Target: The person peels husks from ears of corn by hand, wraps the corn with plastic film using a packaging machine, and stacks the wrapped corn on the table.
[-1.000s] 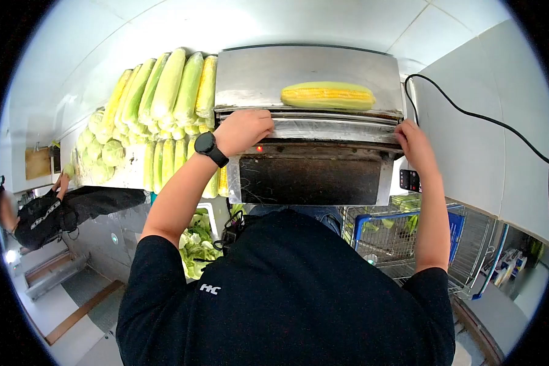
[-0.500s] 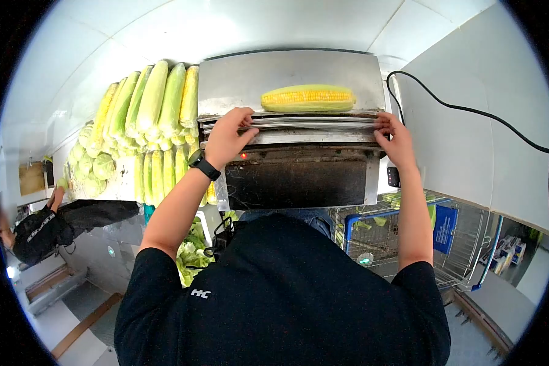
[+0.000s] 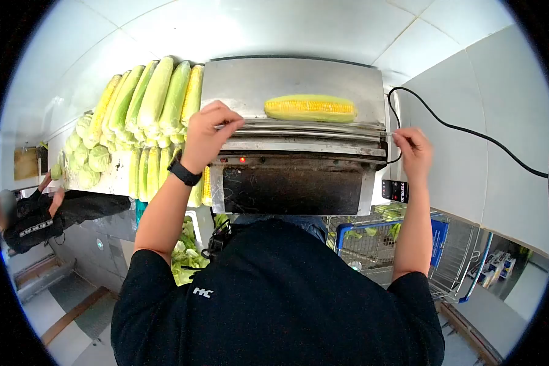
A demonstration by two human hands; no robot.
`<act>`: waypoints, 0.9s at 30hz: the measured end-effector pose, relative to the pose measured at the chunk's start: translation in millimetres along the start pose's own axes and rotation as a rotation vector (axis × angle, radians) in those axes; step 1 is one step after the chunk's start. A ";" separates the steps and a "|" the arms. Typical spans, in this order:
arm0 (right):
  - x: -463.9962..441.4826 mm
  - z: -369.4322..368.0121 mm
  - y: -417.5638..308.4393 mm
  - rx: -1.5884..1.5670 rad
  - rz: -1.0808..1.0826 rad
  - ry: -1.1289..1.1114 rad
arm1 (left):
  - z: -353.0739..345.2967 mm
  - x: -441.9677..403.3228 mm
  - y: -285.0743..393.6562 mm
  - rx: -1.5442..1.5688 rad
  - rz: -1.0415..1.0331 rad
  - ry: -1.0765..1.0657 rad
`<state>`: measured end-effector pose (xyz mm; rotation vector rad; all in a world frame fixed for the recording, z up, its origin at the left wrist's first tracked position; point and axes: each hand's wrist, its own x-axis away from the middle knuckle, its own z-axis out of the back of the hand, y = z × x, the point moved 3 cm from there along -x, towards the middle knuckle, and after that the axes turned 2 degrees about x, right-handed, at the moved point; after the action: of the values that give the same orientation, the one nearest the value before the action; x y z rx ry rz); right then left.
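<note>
An ear of corn (image 3: pixel 311 108), partly in its green husk, lies on the metal top of the wrapping machine (image 3: pixel 293 76). Just in front of it, a thin shiny edge of clear plastic film (image 3: pixel 314 127) runs across the rollers between my hands. My left hand (image 3: pixel 210 135), with a dark watch on its wrist, pinches the film near the left end. Past the machine's right side, my right hand (image 3: pixel 415 151) pinches the other end between thumb and fingers. The film is hard to see because it is clear.
Wrapped ears of corn (image 3: pixel 155 97) lie in rows on the left, beside wrapped round green vegetables (image 3: pixel 88 155). A black cable (image 3: pixel 463 110) curves along the right wall. Below right stands a wire cart (image 3: pixel 372 244). Another person (image 3: pixel 36 213) works at the far left.
Both hands have moved apart, the left further left and the right past the machine's right edge. The corn stays on the metal top. The view has shifted slightly.
</note>
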<state>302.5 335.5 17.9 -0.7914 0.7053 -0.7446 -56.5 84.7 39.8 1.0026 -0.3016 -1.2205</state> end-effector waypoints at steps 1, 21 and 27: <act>-6.4 0.7 -4.8 0.000 0.000 0.000 | 0.8 -9.1 -3.4 0.000 0.000 0.000; -117.9 -73.3 57.5 0.437 -0.036 0.035 | -54.9 -86.3 -124.8 0.135 0.503 0.171; -107.8 -81.4 69.0 0.605 0.195 -0.013 | -58.0 -80.5 -115.2 -0.265 0.371 0.088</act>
<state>201.9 425.6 -51.1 -0.1735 0.4948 -0.7207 -120.1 183.2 -57.1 0.7292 -0.2365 -0.8504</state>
